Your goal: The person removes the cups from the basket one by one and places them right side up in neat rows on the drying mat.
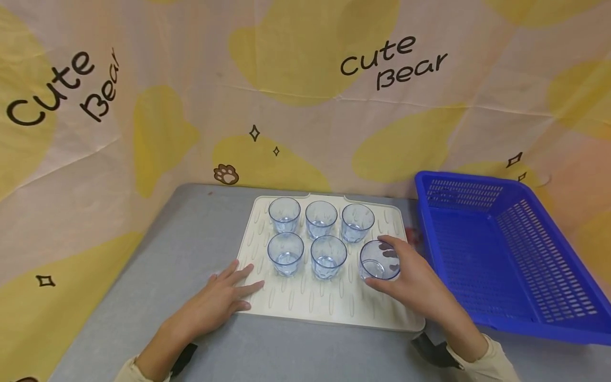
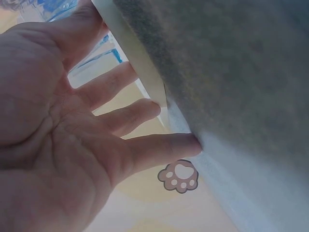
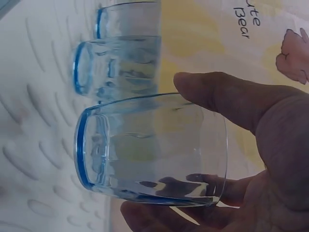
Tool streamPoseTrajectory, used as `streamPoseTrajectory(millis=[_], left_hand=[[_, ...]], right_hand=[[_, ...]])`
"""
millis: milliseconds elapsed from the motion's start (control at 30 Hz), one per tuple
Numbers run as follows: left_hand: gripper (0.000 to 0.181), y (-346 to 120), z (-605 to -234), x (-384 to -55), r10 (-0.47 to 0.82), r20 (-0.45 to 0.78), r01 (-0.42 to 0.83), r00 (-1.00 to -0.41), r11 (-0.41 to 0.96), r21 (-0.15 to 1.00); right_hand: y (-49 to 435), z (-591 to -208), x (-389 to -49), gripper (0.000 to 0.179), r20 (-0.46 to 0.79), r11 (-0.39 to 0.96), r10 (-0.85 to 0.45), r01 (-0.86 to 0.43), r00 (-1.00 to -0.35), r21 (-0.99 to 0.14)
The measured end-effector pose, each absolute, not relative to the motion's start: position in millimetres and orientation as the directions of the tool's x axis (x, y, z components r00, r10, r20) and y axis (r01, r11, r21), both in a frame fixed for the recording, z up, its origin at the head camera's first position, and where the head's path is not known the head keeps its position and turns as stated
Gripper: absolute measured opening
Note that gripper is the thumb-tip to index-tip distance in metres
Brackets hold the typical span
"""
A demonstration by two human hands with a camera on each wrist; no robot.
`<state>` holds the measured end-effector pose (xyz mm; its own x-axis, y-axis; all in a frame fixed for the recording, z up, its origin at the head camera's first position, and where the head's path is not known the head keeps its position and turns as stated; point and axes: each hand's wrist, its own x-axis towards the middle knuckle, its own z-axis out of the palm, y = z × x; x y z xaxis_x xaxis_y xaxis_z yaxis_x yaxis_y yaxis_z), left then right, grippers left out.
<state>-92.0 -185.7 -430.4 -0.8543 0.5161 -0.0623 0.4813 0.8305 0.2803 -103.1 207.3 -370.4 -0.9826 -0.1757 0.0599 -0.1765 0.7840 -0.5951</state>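
Six clear blue-tinted glasses stand on a cream ribbed drying mat [image 1: 305, 307] spread across a grey table [image 1: 157, 276], in front of a yellow-and-pink cloth backdrop [image 1: 157, 101] printed "Cute Bear". At the left, the person's left hand [image 1: 224, 300] lies flat and spread, palm down, fingers straight, its fingertips [image 1: 255, 285] resting on the mat's left edge while the palm sits on the table; it grasps nothing. The left wrist view shows the same open palm [image 2: 53, 145] with the fingertips against the mat edge [image 2: 140, 67] and a paw print [image 2: 178, 176] of the backdrop beyond. Moving right, three glasses form the back row [image 1: 321, 218] and two more the front row [image 1: 306, 255], all upright with their mouths up. The sixth glass [image 1: 379, 261] stands at the right end of the front row, near the mat's right side, and the right hand [image 1: 412, 281] is wrapped about it, thumb on the near side and fingers round the far side. The right wrist view confirms that grasp, with the thumb and fingers of that hand [image 3: 275, 159] curled round the glass [image 3: 149, 150] as its base meets the mat. At far right, a blue plastic basket [image 1: 563, 323] with perforated walls sits just beside the mat.
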Motion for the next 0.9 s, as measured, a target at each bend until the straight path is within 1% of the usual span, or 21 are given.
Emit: streamPoseTrajectory(millis=[200,500,733,900], left_hand=[[0.048,-184,-431,-93,0.495,-0.101,0.444,-0.863,0.839,0.313],[0.049,-184,-431,-93,0.474,-0.124,0.419,-0.872,0.852,0.313],[0.048,-185,-431,-94,0.497,-0.092,0.452,-0.863,0.840,0.301],[0.048,-185,-431,-94,0.501,-0.096,0.458,-0.860,0.841,0.288]], right_hand=[[204,-384,-114,0.083,0.060,0.766,-0.177,-0.175,-0.982,-0.618],[199,-396,-121,0.083,0.042,0.771,-0.159,-0.151,-0.986,-0.619],[196,-401,-123,0.084,0.009,0.782,-0.151,-0.125,-0.988,-0.611],[196,-403,-123,0.085,-0.002,0.781,-0.146,-0.114,-0.989,-0.613]])
